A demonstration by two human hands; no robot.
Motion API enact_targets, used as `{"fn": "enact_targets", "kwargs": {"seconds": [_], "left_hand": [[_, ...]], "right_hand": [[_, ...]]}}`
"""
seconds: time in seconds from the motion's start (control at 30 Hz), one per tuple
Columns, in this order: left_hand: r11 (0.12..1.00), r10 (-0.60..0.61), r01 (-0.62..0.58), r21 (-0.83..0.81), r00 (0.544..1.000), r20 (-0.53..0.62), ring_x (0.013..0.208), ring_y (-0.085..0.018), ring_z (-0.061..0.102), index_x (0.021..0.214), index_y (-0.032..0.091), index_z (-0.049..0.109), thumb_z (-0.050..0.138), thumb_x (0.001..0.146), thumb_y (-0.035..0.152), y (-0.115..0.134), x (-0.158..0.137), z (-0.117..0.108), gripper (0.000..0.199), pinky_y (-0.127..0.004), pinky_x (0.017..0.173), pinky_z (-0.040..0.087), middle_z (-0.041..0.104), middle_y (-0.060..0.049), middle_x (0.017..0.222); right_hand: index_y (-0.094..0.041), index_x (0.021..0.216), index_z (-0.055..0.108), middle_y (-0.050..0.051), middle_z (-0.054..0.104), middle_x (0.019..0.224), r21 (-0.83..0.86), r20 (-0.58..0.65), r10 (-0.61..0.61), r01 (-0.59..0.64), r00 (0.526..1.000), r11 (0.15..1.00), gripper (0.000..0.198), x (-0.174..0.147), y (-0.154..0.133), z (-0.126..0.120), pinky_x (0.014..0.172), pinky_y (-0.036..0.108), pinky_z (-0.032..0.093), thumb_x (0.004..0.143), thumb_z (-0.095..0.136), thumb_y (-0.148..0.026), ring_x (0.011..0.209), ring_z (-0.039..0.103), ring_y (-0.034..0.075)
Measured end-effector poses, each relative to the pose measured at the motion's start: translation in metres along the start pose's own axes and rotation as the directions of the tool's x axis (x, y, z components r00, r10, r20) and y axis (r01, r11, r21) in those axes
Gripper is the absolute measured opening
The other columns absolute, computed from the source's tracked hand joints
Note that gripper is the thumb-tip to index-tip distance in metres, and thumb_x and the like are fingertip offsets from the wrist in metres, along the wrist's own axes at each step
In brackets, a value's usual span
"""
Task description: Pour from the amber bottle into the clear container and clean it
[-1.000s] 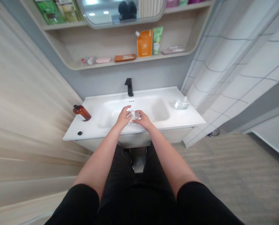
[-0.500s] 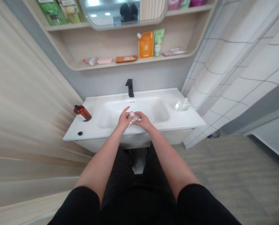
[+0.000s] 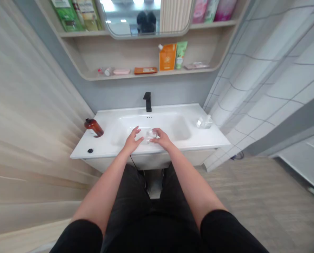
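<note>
My right hand (image 3: 161,138) grips a small clear container (image 3: 150,136) above the front part of the white sink (image 3: 178,121). Its exact kind is hard to make out, as the fingers cover its right side. To the left of it, my left hand (image 3: 133,140) is open, fingers spread and thumb pointing toward the container, with a gap between. Behind both hands, at the back of the basin, stands a black faucet (image 3: 148,102).
An amber bottle (image 3: 94,127) and a small black piece (image 3: 90,150) are on the counter's left. A clear bottle (image 3: 204,122) sits at its right end. Above, a wall shelf (image 3: 115,52) holds an orange pouch (image 3: 168,57), a green tube (image 3: 181,55) and other toiletries.
My left hand has let go of the clear container and moved left, its fingers now spread. The right hand keeps the container over the basin. The view has shifted slightly.
</note>
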State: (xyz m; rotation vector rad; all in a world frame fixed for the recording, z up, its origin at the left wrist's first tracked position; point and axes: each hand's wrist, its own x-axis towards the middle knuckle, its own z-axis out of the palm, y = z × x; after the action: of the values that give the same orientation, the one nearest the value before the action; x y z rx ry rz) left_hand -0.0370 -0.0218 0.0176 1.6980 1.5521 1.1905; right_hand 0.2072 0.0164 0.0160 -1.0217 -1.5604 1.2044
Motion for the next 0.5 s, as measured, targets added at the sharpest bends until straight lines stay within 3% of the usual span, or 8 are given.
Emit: {"fn": "enact_targets", "kwargs": {"seconds": [0.13,0.23,0.33,0.5], "left_hand": [[0.864,-0.158,0.066,0.5,0.977,0.143,0.149,-0.04,0.07,0.146,0.02,0.078,0.069,0.108,0.052,-0.009,-0.012,-0.03,0.05,-0.054,0.13,0.05,0.076,-0.02,0.156],[0.782,-0.219,0.04,0.622,0.952,0.214,0.145,-0.039,0.073,0.139,0.024,0.083,0.058,0.112,0.059,-0.007,-0.013,-0.032,0.05,-0.05,0.123,0.055,0.081,-0.016,0.15],[0.744,-0.25,0.052,0.666,0.946,0.206,0.14,-0.038,0.076,0.135,0.028,0.085,0.054,0.112,0.064,-0.004,-0.011,-0.028,0.053,-0.046,0.116,0.058,0.082,-0.014,0.148],[0.722,-0.276,0.072,0.688,0.942,0.191,0.136,-0.041,0.077,0.134,0.026,0.086,0.052,0.11,0.066,-0.003,-0.01,-0.027,0.057,-0.048,0.11,0.059,0.083,-0.016,0.147]], "right_hand": [[-0.027,0.123,0.068,0.007,0.078,0.124,-0.082,-0.157,0.01,-0.023,0.988,0.996,0.077,-0.001,-0.002,0.005,0.109,0.051,0.06,0.058,0.1,-0.049,0.115,0.072,0.033],[-0.027,0.123,0.066,0.01,0.078,0.127,-0.168,-0.328,-0.07,0.015,0.942,0.986,0.076,-0.011,-0.007,-0.002,0.115,0.055,0.058,0.06,0.101,-0.052,0.121,0.072,0.037],[-0.026,0.124,0.066,0.014,0.077,0.129,-0.302,-0.524,-0.16,-0.006,0.836,0.953,0.072,-0.027,-0.01,-0.033,0.119,0.055,0.055,0.068,0.097,-0.059,0.124,0.07,0.038],[-0.02,0.134,0.063,0.016,0.076,0.125,-0.416,-0.781,-0.188,-0.271,0.596,0.868,0.078,-0.053,0.0,-0.135,0.111,0.054,0.058,0.075,0.092,-0.062,0.117,0.071,0.037]]}}
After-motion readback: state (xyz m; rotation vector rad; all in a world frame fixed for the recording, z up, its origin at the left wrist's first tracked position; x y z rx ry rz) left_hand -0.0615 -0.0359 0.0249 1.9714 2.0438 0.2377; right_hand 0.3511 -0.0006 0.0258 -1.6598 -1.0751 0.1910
